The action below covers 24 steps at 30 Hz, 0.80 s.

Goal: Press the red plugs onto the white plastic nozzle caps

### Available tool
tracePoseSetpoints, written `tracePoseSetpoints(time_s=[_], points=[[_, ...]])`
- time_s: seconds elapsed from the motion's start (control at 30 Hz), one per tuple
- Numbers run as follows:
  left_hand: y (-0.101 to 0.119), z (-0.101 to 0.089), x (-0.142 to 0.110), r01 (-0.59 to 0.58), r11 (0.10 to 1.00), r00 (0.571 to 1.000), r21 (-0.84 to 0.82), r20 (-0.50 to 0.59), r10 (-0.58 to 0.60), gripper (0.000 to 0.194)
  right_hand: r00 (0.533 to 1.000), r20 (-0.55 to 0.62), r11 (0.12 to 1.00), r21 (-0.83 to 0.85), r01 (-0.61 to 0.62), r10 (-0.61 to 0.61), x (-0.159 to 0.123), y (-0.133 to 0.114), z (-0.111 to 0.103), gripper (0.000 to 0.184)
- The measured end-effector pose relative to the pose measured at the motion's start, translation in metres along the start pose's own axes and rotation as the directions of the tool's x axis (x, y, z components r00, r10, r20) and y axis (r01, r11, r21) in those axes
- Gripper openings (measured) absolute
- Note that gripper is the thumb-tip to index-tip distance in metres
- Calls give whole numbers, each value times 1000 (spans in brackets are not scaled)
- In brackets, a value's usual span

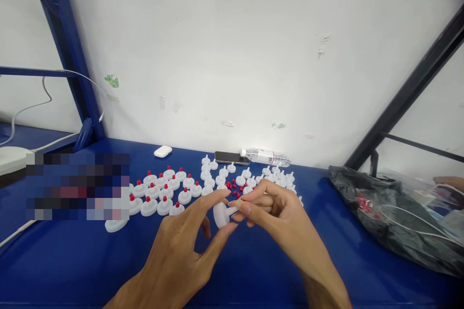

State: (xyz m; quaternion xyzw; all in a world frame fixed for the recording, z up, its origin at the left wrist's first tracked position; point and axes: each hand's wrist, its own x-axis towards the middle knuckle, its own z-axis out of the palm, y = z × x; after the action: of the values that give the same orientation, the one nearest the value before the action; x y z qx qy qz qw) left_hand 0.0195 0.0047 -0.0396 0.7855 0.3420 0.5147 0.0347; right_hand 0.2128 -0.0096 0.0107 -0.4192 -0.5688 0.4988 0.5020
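Observation:
In front of me a white plastic nozzle cap (220, 215) is held tilted on its side, its spout pointing right. My left hand (181, 241) has thumb and forefinger curved round the wide rim. My right hand (281, 207) pinches the spout end; whether a small red piece sits between those fingertips is hidden. Behind the hands lie several loose small red tips (237, 188). To the left stand rows of white nozzle caps with red tips (166, 206). White nozzle caps without red tips (208, 181) stand behind and to the right.
A phone (228, 157) and a clear bottle (266, 157) lie along the wall, with a white case (163, 151) farther left. On the right is a black plastic bag (384, 231) with red pieces. Blue frame posts (72, 43) flank the blue tabletop (253, 275).

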Motion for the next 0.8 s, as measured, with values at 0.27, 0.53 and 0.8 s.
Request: tracePoseSetpoints(time_s=[0.27, 0.53, 0.8], points=[[3, -5, 1, -7, 1000, 1000, -9, 11, 7, 36, 999, 33, 1000, -17, 12, -12, -1, 1, -2, 18], [4, -4, -3, -111, 994, 990, -25, -91, 108, 32, 980, 198, 998, 57, -28, 16, -5, -7, -7, 26], [6, -18, -3, -218, 970, 970, 110, -81, 227, 18, 890, 450, 954, 229, -193, 72, -8, -5, 5, 71]])
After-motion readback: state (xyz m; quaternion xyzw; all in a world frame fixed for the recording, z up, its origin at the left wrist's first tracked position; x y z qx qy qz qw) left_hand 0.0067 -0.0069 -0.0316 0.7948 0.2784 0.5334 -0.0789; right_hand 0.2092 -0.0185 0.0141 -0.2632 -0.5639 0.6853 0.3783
